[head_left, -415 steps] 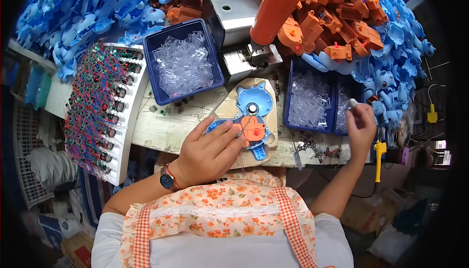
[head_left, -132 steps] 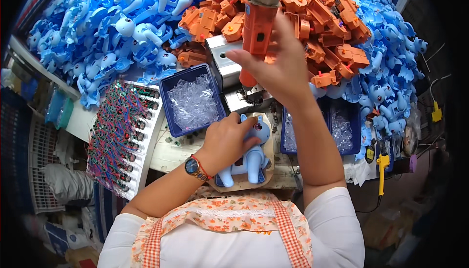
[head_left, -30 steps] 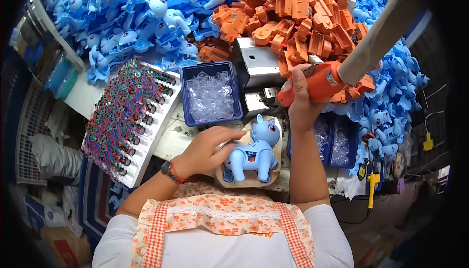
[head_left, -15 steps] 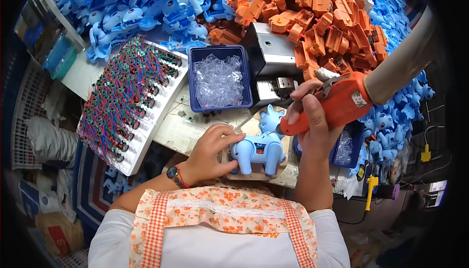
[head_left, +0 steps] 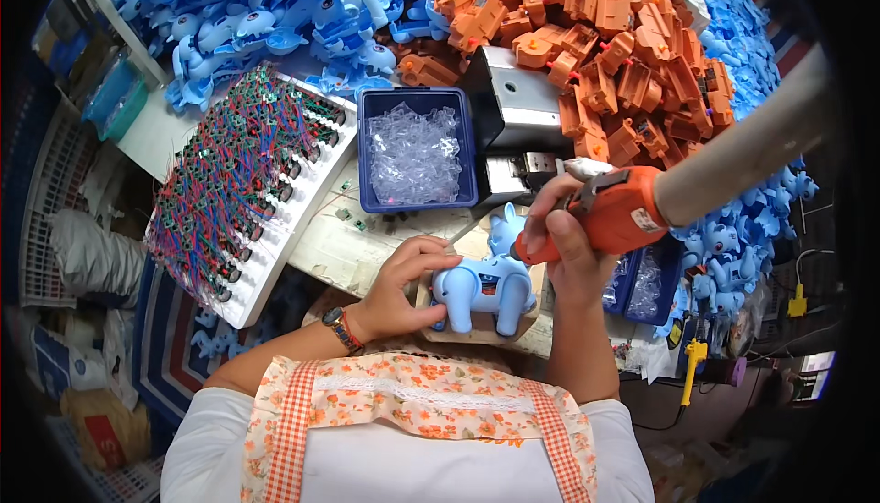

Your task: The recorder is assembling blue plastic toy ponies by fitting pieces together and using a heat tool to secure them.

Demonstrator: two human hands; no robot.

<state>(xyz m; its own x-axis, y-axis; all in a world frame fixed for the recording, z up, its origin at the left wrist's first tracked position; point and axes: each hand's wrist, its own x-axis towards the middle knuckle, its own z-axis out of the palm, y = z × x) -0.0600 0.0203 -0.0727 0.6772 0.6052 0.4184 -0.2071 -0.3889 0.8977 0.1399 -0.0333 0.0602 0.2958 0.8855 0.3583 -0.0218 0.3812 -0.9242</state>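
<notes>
A light-blue plastic toy animal stands on a pale block, with an opening in its side where darker parts show. My left hand grips its left end between thumb and fingers. Wrapped in my right hand is an orange-red power screwdriver, tilted with its nose down by the toy's neck. Whether the bit touches the toy is hidden. A thick grey tube joins the tool's rear end from the upper right.
A blue bin of clear plastic pieces stands behind the toy. Left of it, a white foam tray carries wired circuit boards. Blue toy parts and orange housings are heaped at the back. A metal box sits beside the bin.
My right hand has brought the screwdriver a little left and down, its nose lower beside the toy's neck. My left hand keeps its grip on the toy.
</notes>
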